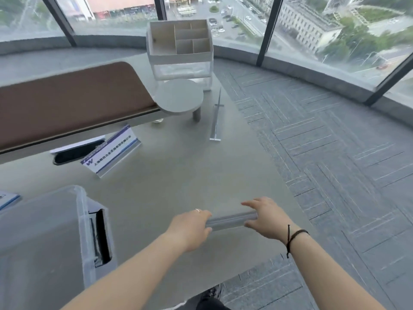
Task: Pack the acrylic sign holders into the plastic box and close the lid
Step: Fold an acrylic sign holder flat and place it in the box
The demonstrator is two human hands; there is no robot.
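A clear acrylic sign holder [231,220] lies near the table's front edge, gripped at both ends. My left hand [190,229] closes around its left end; my right hand [266,218] clasps its right end with the fingers spread over it. The translucent plastic box [82,220] stands at the lower left with its lid on top. Another sign holder with a blue-and-white card [111,151] stands in the middle left of the table. A third, empty holder [216,117] stands edge-on further back. A card corner [6,199] shows at the far left edge.
A brown desk pad [67,101] on a raised shelf fills the left. A round grey stand [180,97] and a white compartment organiser [180,48] sit at the back. A black cable slot [78,152] lies behind the card holder. Carpet floor [335,153] lies to the right of the table edge.
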